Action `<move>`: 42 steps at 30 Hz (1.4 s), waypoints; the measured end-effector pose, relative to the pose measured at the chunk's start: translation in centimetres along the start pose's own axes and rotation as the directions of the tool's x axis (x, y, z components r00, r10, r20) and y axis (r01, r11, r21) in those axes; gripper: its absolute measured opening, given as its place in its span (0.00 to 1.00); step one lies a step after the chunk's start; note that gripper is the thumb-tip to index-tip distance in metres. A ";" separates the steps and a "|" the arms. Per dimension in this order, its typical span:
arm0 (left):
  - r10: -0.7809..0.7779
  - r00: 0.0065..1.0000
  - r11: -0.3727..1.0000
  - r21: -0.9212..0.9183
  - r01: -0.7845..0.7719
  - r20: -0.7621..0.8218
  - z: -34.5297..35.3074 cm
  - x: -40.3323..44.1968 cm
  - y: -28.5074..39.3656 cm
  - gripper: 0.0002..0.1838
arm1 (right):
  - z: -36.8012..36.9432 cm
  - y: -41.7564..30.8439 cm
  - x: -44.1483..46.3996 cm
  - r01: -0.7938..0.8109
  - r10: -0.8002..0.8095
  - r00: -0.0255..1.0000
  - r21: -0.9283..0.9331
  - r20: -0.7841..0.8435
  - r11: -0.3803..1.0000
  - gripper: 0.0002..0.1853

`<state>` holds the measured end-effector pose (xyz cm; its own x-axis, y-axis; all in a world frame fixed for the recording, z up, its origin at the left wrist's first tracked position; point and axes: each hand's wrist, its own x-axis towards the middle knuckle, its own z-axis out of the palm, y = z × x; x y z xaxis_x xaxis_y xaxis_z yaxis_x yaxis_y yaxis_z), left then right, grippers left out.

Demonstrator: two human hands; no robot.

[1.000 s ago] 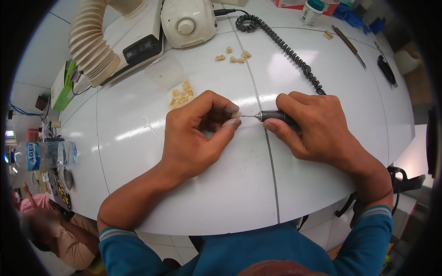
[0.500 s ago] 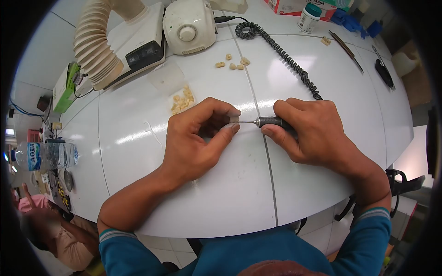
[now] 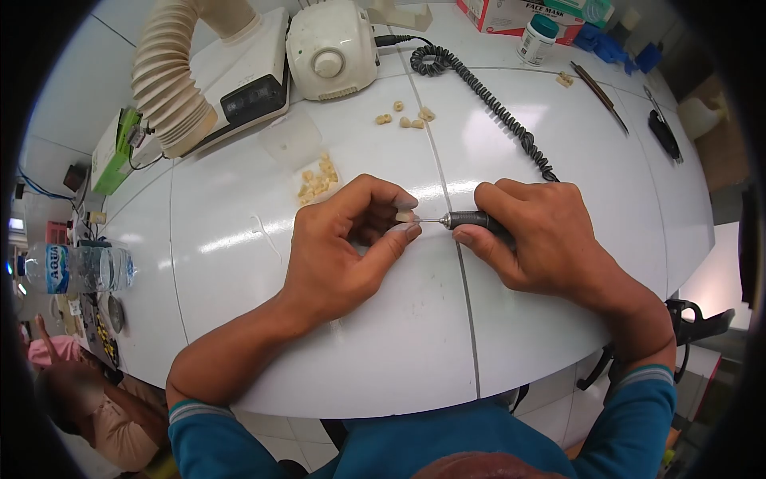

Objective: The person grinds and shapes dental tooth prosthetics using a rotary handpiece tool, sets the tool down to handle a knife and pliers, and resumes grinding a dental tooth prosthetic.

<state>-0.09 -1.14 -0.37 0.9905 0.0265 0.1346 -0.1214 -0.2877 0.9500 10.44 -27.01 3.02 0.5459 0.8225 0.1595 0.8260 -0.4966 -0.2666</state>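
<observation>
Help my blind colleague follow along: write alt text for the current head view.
A bare left hand pinches a small cream-coloured piece; the right hand holds a black cylindrical handpiece, its thin metal tip pointing towards it, above a glossy white table. Beyond lie yellowish pieces and a coiled black cable.

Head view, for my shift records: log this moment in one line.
left hand: pinching tooth-like piece; right hand: gripping rotary handpiece; bit: near piece, contact unclear; tabletop: loose tooth-like pieces
</observation>
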 end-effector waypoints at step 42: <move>-0.055 0.995 0.998 -0.012 0.056 0.088 -0.3 0.0 0.8 0.13 | -0.4 -0.2 0.2 -0.034 0.033 0.999 0.014 0.043 0.999 0.23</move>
<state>-0.17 -1.04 0.51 0.9975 -0.0422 0.0566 -0.0660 -0.2747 0.9593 10.44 -26.85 3.53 0.5665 0.8167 0.1100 0.8051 -0.5200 -0.2854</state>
